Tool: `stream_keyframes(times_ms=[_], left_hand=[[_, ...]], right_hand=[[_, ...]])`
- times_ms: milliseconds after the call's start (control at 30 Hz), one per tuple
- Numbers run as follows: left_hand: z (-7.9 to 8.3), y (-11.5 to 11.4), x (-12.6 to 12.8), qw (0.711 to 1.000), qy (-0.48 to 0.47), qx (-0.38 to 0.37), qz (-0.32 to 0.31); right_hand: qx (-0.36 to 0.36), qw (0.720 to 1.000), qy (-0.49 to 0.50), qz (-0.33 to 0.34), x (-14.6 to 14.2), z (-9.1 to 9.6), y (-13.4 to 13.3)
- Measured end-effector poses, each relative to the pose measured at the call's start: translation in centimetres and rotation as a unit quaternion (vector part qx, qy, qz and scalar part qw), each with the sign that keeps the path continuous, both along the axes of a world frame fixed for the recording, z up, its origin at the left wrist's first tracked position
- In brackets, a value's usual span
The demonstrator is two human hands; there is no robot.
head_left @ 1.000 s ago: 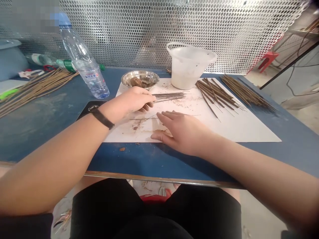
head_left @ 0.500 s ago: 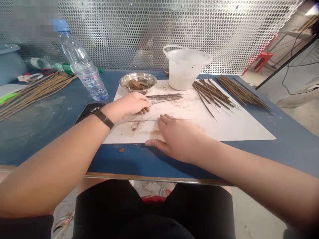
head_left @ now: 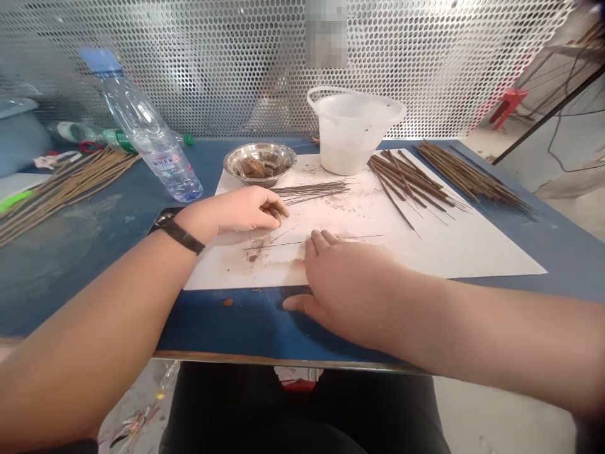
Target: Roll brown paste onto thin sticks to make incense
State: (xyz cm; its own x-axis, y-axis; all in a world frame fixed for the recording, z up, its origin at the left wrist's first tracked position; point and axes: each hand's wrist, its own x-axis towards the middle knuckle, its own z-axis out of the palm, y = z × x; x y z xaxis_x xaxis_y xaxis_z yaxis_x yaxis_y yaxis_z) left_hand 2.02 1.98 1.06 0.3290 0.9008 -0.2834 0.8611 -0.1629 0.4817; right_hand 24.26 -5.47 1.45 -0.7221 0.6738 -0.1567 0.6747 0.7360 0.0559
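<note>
My left hand (head_left: pixel 241 211), with a black watch on its wrist, rests on the white sheet (head_left: pixel 472 246). Its fingers are curled, just below the near end of a bundle of thin bare sticks (head_left: pixel 314 189). Whether the fingers pinch anything is hidden. My right hand (head_left: pixel 350 284) lies flat, palm down and fingers stretched. The fingertips press on a single thin stick (head_left: pixel 363 238) lying across the sheet, and the thumb reaches onto the blue table. Brown smears mark the sheet between my hands.
A metal bowl (head_left: pixel 259 162) of brown lumps and a white plastic tub (head_left: pixel 354 129) stand behind the sheet. Brown coated sticks (head_left: pixel 406 180) lie at right, more (head_left: pixel 467 176) beyond and a pile (head_left: pixel 61 186) at far left. A water bottle (head_left: pixel 151 142) stands left. A perforated metal screen backs the table.
My right hand has slid toward me, its thumb now past the sheet's front edge. My left hand has drawn back a little from the bundle of thin sticks. The view has tilted slightly.
</note>
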Motion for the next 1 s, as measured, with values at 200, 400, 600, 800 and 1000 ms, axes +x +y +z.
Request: stream_keyframes(times_ms=[200, 400, 600, 800, 1000], left_hand=[[0.2, 0.0, 0.2, 0.999, 0.028, 0.014, -0.007], [0.2, -0.2, 0.4, 1.000, 0.020, 0.017, 0.014], [-0.4, 0.0, 0.2, 0.998, -0.025, 0.023, 0.056], [-0.6, 0.1, 0.1, 0.998, -0.029, 0.021, 0.060], [-0.7, 0.3, 0.0, 0.998, -0.031, 0.019, 0.054]], right_hand=[[0.012, 0.999, -0.021, -0.021, -0.8, -1.5, 2.9], [0.003, 1.000, -0.004, 0.019, 1.3, -1.9, -0.5], [-0.002, 1.000, 0.010, -0.008, 0.7, -2.3, 0.8], [-0.013, 0.999, 0.040, 0.027, 0.9, -2.5, 2.4], [-0.031, 0.999, 0.028, 0.025, 1.9, -2.1, -1.0]])
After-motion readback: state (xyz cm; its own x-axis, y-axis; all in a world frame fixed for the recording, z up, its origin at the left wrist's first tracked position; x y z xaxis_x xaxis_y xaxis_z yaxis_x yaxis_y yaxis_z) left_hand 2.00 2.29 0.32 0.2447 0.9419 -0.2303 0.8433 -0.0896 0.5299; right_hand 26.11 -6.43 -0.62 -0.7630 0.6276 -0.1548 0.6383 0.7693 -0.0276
